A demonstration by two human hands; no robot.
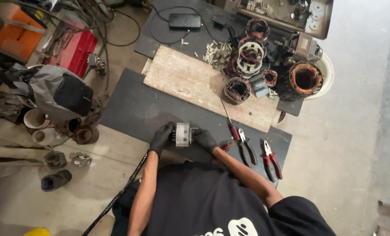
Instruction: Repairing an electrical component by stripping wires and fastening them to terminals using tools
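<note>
Black mat (129, 109) covered the floor, with a pale wooden board (195, 83) along its far edge. Wound copper stators (251, 54) clustered at the board's far right corner. Red-handled pliers (270, 159) and a screwdriver (230, 120) lay near the mat's right edge. Gloved left hand (161, 136) and right hand (204, 139) clasped a small grey motor block (182, 134) between them at the mat's near edge.

A dark mat (129, 109) lies flat on the grey floor (347, 144). On the mat sit a pale wooden board (190, 81), a red-handled screwdriver (230, 123) and two pairs of pliers (246, 146) with red and black grips. Round motor parts (250, 54) with copper wire crowd the board's far end. A second dark mat (160, 32) behind carries a flat black box (185, 21) with a cord.
</note>
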